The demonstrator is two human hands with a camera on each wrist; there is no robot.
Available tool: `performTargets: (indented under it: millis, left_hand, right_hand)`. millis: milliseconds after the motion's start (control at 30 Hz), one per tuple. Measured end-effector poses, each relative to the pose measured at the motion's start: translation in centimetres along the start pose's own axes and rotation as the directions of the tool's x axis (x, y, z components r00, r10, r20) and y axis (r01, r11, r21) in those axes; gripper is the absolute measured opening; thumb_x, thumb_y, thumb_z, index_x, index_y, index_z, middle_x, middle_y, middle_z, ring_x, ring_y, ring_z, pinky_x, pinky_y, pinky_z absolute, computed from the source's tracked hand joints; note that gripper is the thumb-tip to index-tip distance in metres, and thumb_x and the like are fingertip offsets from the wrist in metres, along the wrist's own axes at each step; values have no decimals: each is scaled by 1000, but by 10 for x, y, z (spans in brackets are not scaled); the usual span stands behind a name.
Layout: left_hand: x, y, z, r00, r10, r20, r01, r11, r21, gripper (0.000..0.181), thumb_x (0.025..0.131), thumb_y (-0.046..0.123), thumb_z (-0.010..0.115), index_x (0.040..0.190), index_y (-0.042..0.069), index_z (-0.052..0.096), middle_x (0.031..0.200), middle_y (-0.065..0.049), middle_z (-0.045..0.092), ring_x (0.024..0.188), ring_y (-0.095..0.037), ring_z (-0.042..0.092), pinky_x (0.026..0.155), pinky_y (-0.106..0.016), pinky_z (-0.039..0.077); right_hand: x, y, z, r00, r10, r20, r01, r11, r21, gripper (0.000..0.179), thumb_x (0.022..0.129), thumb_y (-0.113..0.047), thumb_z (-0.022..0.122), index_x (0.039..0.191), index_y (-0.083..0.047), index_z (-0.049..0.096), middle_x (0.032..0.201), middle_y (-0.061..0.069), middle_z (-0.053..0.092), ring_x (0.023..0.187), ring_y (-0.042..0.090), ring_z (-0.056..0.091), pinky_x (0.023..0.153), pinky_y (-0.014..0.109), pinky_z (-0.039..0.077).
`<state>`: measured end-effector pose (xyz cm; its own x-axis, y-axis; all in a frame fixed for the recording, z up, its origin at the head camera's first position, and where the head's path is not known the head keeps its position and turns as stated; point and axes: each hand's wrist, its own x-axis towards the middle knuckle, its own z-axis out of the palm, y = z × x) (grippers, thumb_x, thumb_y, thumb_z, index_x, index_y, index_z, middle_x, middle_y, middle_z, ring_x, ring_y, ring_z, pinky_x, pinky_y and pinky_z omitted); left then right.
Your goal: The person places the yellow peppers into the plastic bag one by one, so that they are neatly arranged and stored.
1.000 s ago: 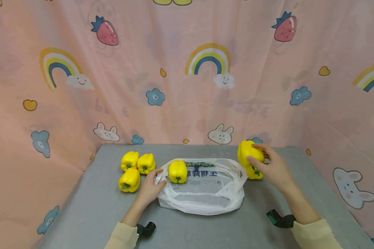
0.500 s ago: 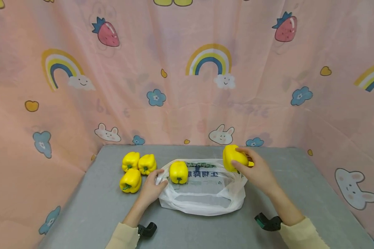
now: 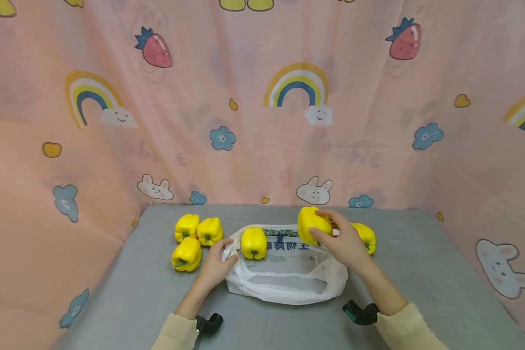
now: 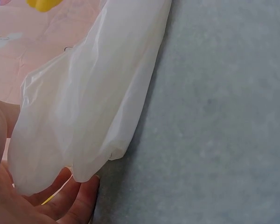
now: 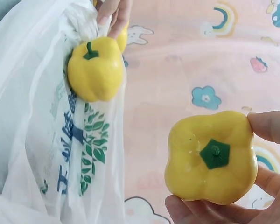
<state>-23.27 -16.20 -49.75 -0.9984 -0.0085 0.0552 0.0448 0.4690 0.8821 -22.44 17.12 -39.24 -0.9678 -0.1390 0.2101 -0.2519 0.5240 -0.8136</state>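
Note:
My right hand (image 3: 345,244) grips a yellow bell pepper (image 3: 310,224) above the right part of a white plastic bag (image 3: 284,292). The right wrist view shows this pepper's green stem end facing the camera, with thumb and fingers around its sides. The bag lies with its mouth spread, blue and green print visible inside. At its left rim my left hand (image 3: 214,267) holds the plastic between thumb and fingers, as the left wrist view also shows. Another yellow bell pepper (image 3: 253,243) sits inside the bag's left part, near that hand.
Three yellow bell peppers (image 3: 186,254) stand grouped on the grey table (image 3: 127,306), left of the bag. One more pepper (image 3: 365,237) lies right of the bag, partly behind my right hand. A pink patterned curtain (image 3: 245,165) hangs behind and at both sides.
My right hand has carried its pepper leftward from beside the bag to over it, uncovering the pepper on the right. My left hand has stayed at the bag's rim.

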Motion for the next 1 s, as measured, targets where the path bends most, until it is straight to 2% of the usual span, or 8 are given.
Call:
performTargets:
  millis: [267,500,667,833,1000]
  left_hand:
    - [0,-1,1,1000,18,-3,-18,1000,-5,47,96,18,68,139,4,56,145,-21,50,137,-38,44,112,-61,32]
    - [0,-1,1,1000,7,-5,-7,1000,0,47,96,17,68,140,4,56,144,-20,51,136,-38,45,111,-61,34]
    - [-1,-1,2,1000,-3,2,3,1000,-1,47,96,18,68,140,5,55,145,-20,50,137,-38,44,111,-61,33]
    - [-2,0,1,1000,-5,-2,5,1000,-3,48,96,18,68,140,6,55,145,-21,50,137,-38,43,111,-62,32]
    - [-1,0,1,1000,0,-1,0,1000,-2,47,96,18,68,140,6,56,145,-20,50,137,-38,44,111,-62,32]
  right_hand:
    - [6,-1,17,1000,-17,11,17,999,28,56,96,-36,72,142,-10,55,142,17,53,116,37,53,85,42,56]
    - [9,3,33,999,9,32,-9,1000,20,59,95,-40,71,143,-10,54,147,15,50,122,36,51,91,46,55]
    - [10,8,45,999,38,38,-39,999,12,58,94,-39,73,142,-12,55,146,14,51,123,36,51,93,47,54]
    - [13,11,58,999,29,40,-29,1000,0,55,93,-35,74,139,-10,58,145,14,54,124,35,53,101,52,49]
    - [16,15,70,997,47,58,-47,999,13,54,93,-34,74,139,-10,58,145,13,54,122,31,55,102,51,49]
